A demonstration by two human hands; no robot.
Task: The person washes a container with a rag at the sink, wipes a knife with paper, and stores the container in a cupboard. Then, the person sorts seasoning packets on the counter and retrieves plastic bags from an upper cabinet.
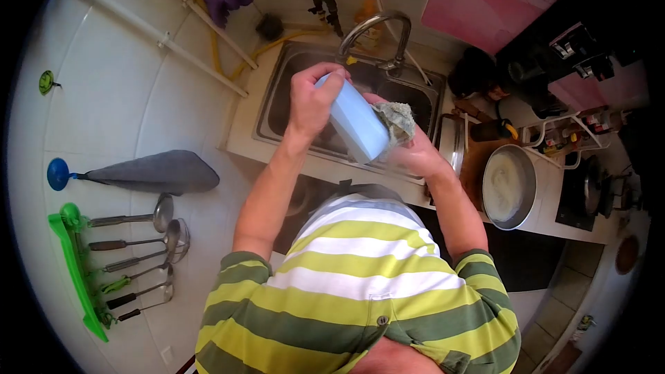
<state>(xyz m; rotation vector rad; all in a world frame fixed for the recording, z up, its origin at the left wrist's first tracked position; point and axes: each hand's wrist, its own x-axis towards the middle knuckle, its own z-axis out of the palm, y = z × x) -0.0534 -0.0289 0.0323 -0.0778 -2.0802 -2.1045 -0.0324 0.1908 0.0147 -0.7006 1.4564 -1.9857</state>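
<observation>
Over the metal sink (282, 100), my left hand (315, 100) grips the upper end of a light blue container (357, 121), which is tilted. My right hand (419, 152) holds a greyish-green scrubbing cloth (398, 123) against the container's right side. Some of the right fingers are hidden behind the container and the cloth. The curved metal faucet (398, 34) stands just behind both hands.
To the right, a round metal pan (510, 187) with pale contents sits by a wooden board (476, 159). Several ladles and utensils hang from a green rack (76, 270) on the left wall, below a grey cloth (156, 171). A stove (582, 194) is at far right.
</observation>
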